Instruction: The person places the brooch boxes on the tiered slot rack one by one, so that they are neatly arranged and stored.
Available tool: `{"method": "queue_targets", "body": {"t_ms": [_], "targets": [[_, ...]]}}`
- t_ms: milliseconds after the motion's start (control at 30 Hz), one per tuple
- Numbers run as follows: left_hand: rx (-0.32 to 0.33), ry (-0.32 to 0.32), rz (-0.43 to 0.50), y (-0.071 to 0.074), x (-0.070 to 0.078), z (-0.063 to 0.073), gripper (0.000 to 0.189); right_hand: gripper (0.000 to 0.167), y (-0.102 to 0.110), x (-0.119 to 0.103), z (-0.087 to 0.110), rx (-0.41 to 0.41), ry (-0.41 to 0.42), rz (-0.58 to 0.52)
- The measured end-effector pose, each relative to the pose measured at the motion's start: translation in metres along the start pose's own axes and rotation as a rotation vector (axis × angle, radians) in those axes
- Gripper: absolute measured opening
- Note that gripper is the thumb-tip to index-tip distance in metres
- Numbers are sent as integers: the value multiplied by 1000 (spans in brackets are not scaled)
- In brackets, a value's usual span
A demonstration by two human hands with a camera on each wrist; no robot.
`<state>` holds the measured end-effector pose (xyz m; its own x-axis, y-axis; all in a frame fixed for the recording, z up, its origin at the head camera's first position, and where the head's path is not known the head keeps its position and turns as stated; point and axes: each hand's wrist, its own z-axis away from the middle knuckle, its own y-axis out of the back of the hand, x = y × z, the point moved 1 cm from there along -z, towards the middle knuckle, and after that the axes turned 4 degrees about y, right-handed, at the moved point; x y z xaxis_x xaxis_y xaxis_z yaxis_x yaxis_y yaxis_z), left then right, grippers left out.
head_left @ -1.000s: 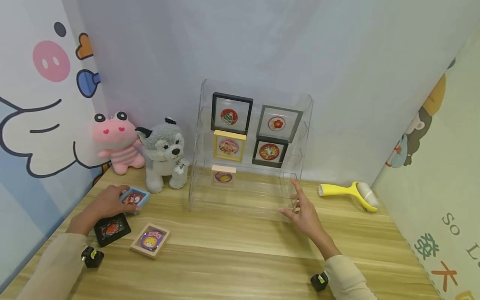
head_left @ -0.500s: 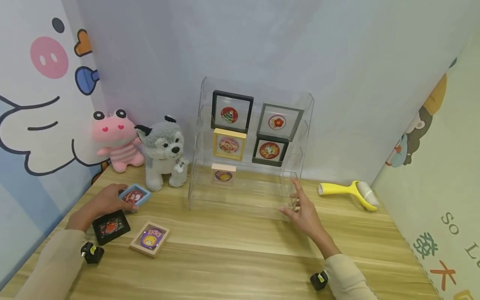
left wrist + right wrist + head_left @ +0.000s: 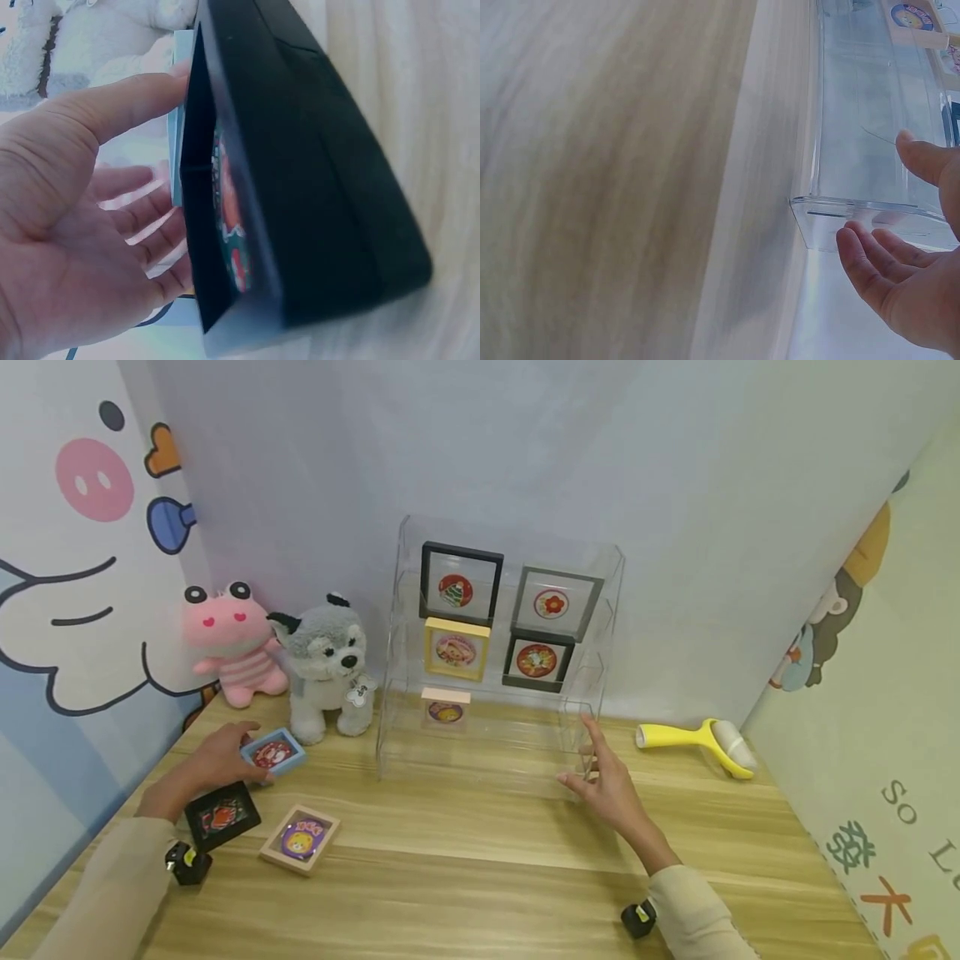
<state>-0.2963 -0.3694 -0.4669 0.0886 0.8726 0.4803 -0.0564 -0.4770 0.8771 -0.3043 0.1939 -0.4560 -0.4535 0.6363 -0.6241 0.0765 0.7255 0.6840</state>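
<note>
At the left of the head view, my left hand (image 3: 217, 756) pinches a small light-blue picture frame (image 3: 273, 753) by its left side. In the left wrist view the thumb is at one edge of this frame, mostly hidden behind a black picture frame (image 3: 300, 165). That black frame lies just below the hand on the table, beside a light wooden frame (image 3: 300, 839) with a bear picture. My right hand (image 3: 611, 789) is at the lower right corner of a clear acrylic display stand (image 3: 510, 760). Its fingertips (image 3: 855, 244) are at the outer side panel, with the thumb on the inner side.
Several framed pictures stand on the stand's tiers, including a yellow frame (image 3: 457, 649) and a pale pink one (image 3: 446, 710). A husky plush (image 3: 326, 668) and a pink plush (image 3: 236, 643) sit left of it. A yellow-handled lint roller (image 3: 697, 742) lies at right.
The light-blue frame has shifted slightly right with my left hand, and more of it shows past the fingers. My right hand keeps its place at the stand.
</note>
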Motion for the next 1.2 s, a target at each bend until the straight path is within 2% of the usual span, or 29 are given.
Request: {"method": "queue_targets", "body": {"t_ms": [100, 233, 567, 933, 1067, 1200], "targets": [[-24, 9, -32, 1, -2, -1, 85, 96, 0, 1, 0, -9, -9, -4], [-53, 39, -28, 2, -5, -4, 81, 96, 1, 0, 0, -12, -9, -9], [-15, 3, 40, 1, -1, -1, 79, 96, 0, 0, -1, -10, -9, -11], [89, -64, 98, -2, -2, 4, 82, 96, 1, 0, 0, -9, -14, -13], [123, -94, 139, -2, -5, 5, 76, 95, 0, 0, -1, -20, -20, -8], [152, -82, 171, -3, -7, 3, 68, 95, 0, 0, -1, -24, -24, -5]]}}
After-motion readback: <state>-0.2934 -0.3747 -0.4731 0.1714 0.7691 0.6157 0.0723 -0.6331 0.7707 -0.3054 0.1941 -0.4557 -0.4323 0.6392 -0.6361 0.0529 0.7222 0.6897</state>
